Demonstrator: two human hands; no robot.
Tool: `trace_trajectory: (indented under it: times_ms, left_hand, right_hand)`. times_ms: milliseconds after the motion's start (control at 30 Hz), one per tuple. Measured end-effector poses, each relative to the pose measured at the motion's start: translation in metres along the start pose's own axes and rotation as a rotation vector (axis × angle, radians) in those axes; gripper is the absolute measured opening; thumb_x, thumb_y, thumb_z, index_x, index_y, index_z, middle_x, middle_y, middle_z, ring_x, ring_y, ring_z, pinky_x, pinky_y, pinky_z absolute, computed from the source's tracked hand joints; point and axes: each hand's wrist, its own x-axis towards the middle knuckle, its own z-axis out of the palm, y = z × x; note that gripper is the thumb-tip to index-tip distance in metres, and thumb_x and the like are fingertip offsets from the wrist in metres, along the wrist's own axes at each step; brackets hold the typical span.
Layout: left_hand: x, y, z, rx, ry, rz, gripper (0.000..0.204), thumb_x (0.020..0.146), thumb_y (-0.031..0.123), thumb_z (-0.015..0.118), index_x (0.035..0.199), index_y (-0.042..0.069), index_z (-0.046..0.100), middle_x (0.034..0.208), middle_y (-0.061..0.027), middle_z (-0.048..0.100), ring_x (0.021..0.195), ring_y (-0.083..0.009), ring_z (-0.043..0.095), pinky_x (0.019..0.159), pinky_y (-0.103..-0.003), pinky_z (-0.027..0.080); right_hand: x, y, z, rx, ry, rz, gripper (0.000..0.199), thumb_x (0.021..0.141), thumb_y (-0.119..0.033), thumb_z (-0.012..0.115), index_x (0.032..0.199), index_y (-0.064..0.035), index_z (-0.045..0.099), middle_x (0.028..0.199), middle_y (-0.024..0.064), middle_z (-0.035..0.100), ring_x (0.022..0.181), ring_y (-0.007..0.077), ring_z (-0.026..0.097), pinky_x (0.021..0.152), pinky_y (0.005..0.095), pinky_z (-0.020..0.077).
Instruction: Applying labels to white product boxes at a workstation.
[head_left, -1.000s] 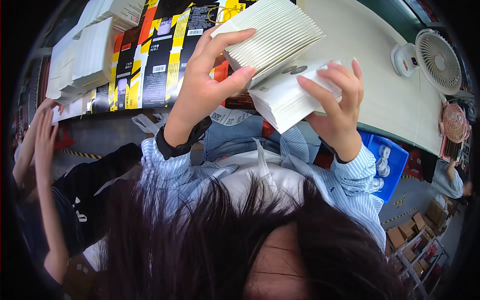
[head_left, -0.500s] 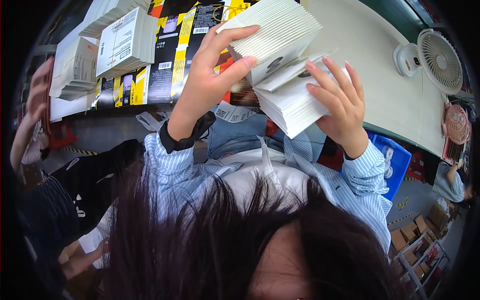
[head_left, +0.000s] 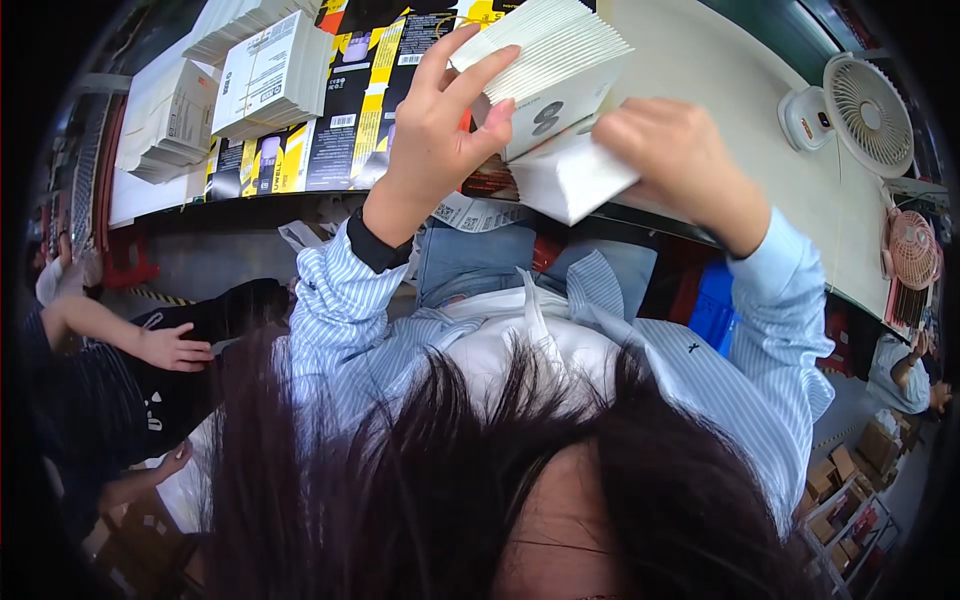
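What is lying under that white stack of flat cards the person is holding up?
Under the white stack of flat cards in the left hand lies a folded white carton, gripped by the right hand. Beneath both, the black-and-yellow printed sheets show only partly; the rest is covered.

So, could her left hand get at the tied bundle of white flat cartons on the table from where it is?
Probably yes, once freed: the left hand grips the fanned white stack, and the tied bundle lies unobstructed to its left.

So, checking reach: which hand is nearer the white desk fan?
Right. The right hand is just left of the white desk fan; the left hand is farther left.
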Motion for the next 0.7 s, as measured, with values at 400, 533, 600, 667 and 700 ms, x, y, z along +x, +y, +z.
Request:
trace_trajectory:
  times_ms: [400,533,600,667,700]
  left_hand:
    - [0.002,0.009,-0.001,0.013,-0.007,-0.133,0.030,0.078,0.006,0.057,0.107,0.007,0.063,0.114,-0.0171,0.052,0.085,-0.0221,0.059,0.065,-0.028,0.051]
    - [0.003,0.007,0.000,0.017,0.006,-0.108,0.033,0.076,0.007,0.061,0.108,0.009,0.062,0.113,-0.0176,0.050,0.078,-0.0241,0.059,0.064,-0.029,0.050]
    - [0.003,0.008,0.001,0.028,0.007,-0.106,0.033,0.076,0.008,0.061,0.108,0.008,0.062,0.113,-0.0174,0.050,0.077,-0.0244,0.058,0.064,-0.029,0.049]
    - [0.002,0.008,0.002,0.029,0.014,-0.127,0.032,0.076,0.011,0.062,0.108,0.009,0.062,0.113,-0.0170,0.050,0.074,-0.0246,0.057,0.063,-0.029,0.049]
    - [0.001,0.009,0.003,0.029,0.027,-0.127,0.032,0.076,0.012,0.062,0.107,0.009,0.062,0.113,-0.0169,0.050,0.074,-0.0245,0.057,0.063,-0.029,0.049]
  right_hand:
    - [-0.028,0.156,0.009,0.366,-0.486,0.666,0.073,0.059,-0.034,0.079,0.120,-0.0074,0.049,0.109,0.0140,0.058,0.101,0.0249,0.055,0.089,0.0349,0.0427]
    - [-0.036,0.145,0.028,-0.205,-0.218,0.562,0.088,0.061,-0.040,0.077,0.134,-0.0142,0.035,0.132,0.0170,0.039,0.124,0.0324,0.035,0.102,0.0402,0.0296]
    - [-0.032,0.128,0.023,-0.216,-0.098,0.447,0.096,0.064,-0.039,0.076,0.140,-0.0142,0.021,0.139,0.0178,0.029,0.129,0.0359,0.026,0.105,0.0418,0.0248]
    - [-0.022,0.103,0.024,-0.108,0.097,0.389,0.096,0.065,-0.031,0.076,0.140,-0.0124,0.019,0.140,0.0183,0.028,0.129,0.0362,0.027,0.104,0.0407,0.0269]
    - [-0.016,0.090,0.029,0.042,0.110,0.399,0.096,0.066,-0.032,0.076,0.140,-0.0116,0.019,0.140,0.0192,0.028,0.129,0.0360,0.027,0.104,0.0405,0.0270]
